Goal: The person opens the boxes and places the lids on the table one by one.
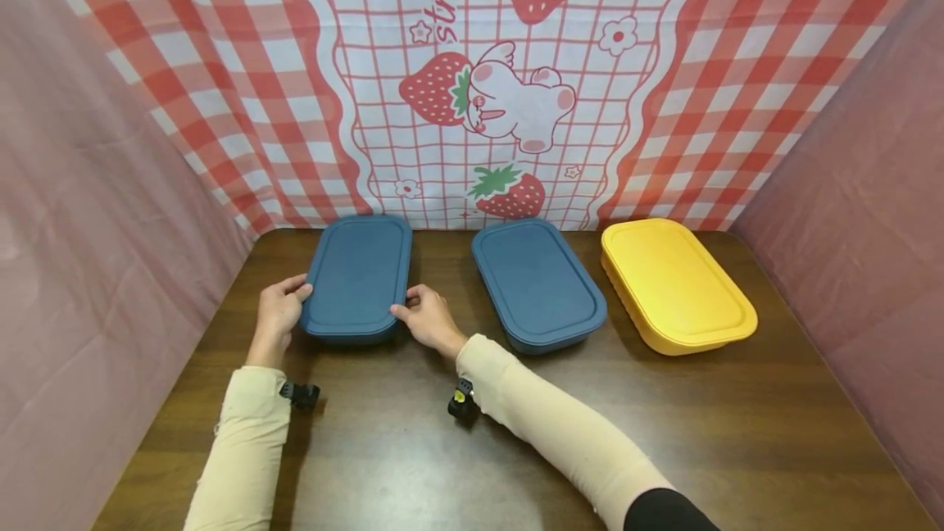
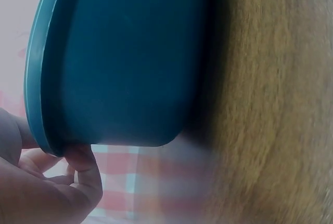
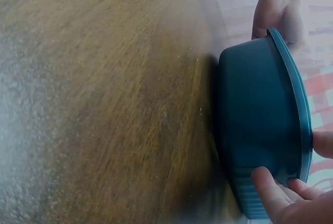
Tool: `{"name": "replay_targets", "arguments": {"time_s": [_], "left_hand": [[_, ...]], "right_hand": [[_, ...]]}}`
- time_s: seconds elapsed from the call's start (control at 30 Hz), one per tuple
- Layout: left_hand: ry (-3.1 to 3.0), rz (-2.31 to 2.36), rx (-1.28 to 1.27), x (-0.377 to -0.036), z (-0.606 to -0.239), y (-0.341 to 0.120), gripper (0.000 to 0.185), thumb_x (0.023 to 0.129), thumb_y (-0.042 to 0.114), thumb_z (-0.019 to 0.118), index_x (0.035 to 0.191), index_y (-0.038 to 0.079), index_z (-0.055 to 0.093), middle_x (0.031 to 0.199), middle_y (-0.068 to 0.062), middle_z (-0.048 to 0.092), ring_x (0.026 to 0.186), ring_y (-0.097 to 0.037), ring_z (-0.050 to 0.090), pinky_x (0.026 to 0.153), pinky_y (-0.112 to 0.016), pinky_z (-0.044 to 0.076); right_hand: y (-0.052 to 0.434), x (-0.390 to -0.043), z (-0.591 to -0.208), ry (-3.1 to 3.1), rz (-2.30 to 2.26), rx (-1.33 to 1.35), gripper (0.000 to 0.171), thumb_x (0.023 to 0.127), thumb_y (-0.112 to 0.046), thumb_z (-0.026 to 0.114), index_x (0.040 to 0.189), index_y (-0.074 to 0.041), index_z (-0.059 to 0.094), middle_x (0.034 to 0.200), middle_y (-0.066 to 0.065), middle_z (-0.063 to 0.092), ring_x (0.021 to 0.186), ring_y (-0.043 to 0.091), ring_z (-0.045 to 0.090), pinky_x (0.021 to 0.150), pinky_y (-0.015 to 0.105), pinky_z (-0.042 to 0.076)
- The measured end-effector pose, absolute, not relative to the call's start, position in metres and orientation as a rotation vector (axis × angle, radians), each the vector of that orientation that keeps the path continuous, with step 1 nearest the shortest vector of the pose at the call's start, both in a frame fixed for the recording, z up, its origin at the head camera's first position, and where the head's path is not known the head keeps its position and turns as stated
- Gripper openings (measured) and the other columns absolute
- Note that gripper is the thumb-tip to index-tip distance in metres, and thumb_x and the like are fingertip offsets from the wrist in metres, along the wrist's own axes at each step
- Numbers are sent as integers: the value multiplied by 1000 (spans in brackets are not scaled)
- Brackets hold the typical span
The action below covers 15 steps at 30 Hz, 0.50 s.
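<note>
A blue lidded food container (image 1: pixel 357 273) stands at the left back of the table, its lid on. My left hand (image 1: pixel 277 315) holds its left rim, thumb over the lid's edge. Bent fingers of the left hand (image 2: pixel 49 185) are tucked under that rim in the left wrist view. On the opposite side my right hand (image 1: pixel 431 320) pinches the rim near the front right corner. In the right wrist view, fingers of the right hand (image 3: pixel 296 198) touch the container's side wall (image 3: pixel 255 104) below the lid, with the thumb at the lid's edge. The container's inside is hidden.
To the right stands a second blue lidded container (image 1: pixel 538 281), slightly turned. Beyond it is a yellow lidded container (image 1: pixel 678 281). A strawberry-print cloth (image 1: pixel 516 97) hangs at the table's back edge, and pink cloth (image 1: pixel 81 252) hangs at the sides. The wooden table (image 1: pixel 398 449) reaches forward.
</note>
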<state>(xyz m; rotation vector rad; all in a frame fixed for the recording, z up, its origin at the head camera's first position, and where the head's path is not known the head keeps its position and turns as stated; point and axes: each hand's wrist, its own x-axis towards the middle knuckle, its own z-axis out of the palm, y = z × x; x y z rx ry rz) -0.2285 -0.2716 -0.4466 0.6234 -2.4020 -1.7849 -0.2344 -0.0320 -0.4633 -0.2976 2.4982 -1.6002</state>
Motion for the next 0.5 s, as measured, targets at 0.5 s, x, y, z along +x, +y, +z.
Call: {"name": "replay_targets", "arguments": {"time_s": [0.5], "left_hand": [[-2402,-1799,667,-228,-446,-270,42,101,8,46,141,-6,45,149,-23,42,137,-29,37,116,-39,30]], "right_hand": [[-32,-237,-465,2510,-1540,-340,38,92,-20,67,119,6,60,110,21,69,103,30,67,87,38,54]]}}
